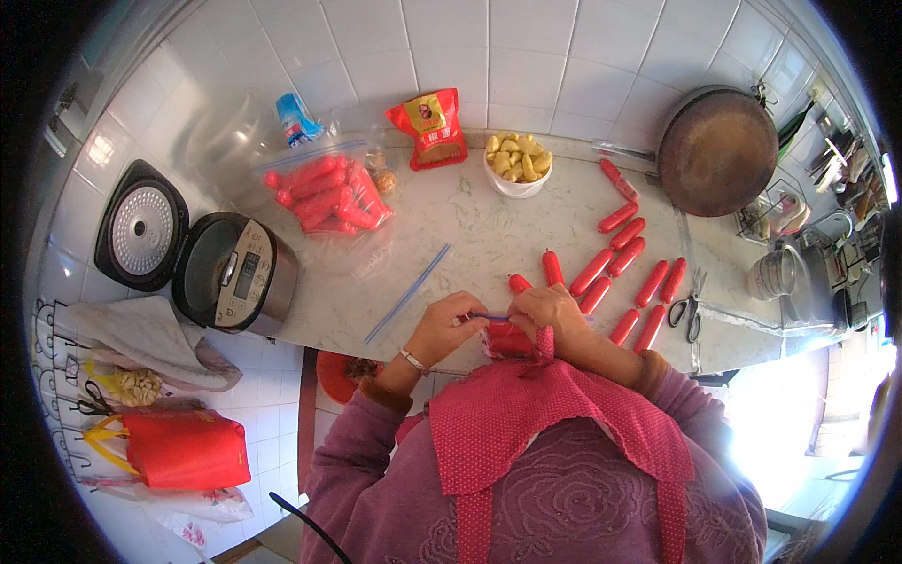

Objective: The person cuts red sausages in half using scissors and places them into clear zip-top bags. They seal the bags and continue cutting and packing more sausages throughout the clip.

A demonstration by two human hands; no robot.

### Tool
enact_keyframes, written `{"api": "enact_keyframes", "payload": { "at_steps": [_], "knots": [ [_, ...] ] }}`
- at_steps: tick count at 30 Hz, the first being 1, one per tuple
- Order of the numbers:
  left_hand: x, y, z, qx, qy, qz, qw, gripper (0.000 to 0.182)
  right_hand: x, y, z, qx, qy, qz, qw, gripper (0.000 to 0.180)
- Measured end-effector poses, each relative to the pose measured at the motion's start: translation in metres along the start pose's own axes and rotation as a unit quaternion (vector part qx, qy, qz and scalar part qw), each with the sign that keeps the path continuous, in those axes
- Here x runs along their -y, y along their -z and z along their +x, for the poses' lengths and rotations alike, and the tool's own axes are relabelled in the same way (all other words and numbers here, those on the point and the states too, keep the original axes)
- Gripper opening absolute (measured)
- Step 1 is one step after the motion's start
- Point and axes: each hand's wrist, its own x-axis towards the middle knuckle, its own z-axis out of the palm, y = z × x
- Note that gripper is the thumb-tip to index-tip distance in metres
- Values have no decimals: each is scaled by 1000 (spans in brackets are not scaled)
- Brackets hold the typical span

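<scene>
Near the counter's front edge, my left hand [448, 323] pinches one end of the blue zip strip of a clear plastic bag [509, 340], which holds red sausages. My right hand [548, 310] grips the same strip a little further right, with its fingertips partly hidden. Red-wrapped sausages [590, 272] lie loose on the counter beyond and to the right of my right hand. Left of my hands lies a separate blue strip [407, 293]. Farther back on the left stands another clear zip bag [324, 194] full of red sausages. Black-handled scissors [687, 310] lie at the right.
A white bowl of yellowish pieces [518, 166] and a red seasoning packet [431, 130] stand near the tiled wall. An open rice cooker [239, 271] is at the left. A large round pan [717, 151] leans at the back right, beside wire racks and stacked bowls [773, 273].
</scene>
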Motion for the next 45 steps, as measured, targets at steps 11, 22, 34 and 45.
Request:
{"api": "enact_keyframes", "payload": {
  "at_steps": [11, 22, 34, 45],
  "knots": [
    [4, -28, -13, -86, -27, -70, 994, 5, 11, -3, 5, 22, -4, 38, 999, 14],
    [-2, -26, -17, -73, -26, -37, 996, 7, 9, 7, -4, 13, 22, 27, 999, 11],
    [-10, -24, -18, -49, 37, -71, 996, 6, -5, 22, -33, 11, -19, -21, 1000, 12],
    [9, -34, -26, -97, 88, -188, 973, 8, -28, 41, -49, -16, -30, 33, 999, 10]
  ]
}}
